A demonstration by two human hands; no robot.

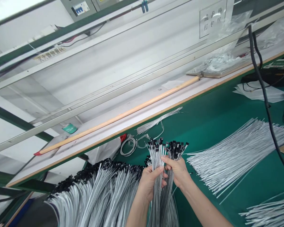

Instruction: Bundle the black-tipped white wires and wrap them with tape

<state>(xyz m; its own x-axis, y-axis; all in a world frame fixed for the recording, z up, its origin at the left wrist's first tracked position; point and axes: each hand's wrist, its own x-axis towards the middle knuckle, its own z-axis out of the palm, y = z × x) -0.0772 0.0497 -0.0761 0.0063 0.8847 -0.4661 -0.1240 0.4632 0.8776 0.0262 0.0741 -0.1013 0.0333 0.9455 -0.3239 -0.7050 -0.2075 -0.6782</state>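
Bundles of thin grey-white wire with black-tipped ends (156,154) stand upright in the person's grip, above a green-topped bench (210,132). The left hand (150,184) and right hand (176,171) each hold a bunch, close together, with the black tips up and the long strands hanging down. The fingers (167,161) are clenched firmly around the wires. Just left of the hands, a large mass of the same black-tipped wire (97,197) fans out over the bench edge. To the right, a loose spread of wire (234,156) lies on the green surface, with another spread (269,212) in the lower right corner. Beyond the hands sit a small wire coil (127,145) and a thin bunch of wire (156,123). A black cable (266,94) crosses the bench over white paper sheets (257,91). A long wooden pole (118,118) rests on a white shelf behind.
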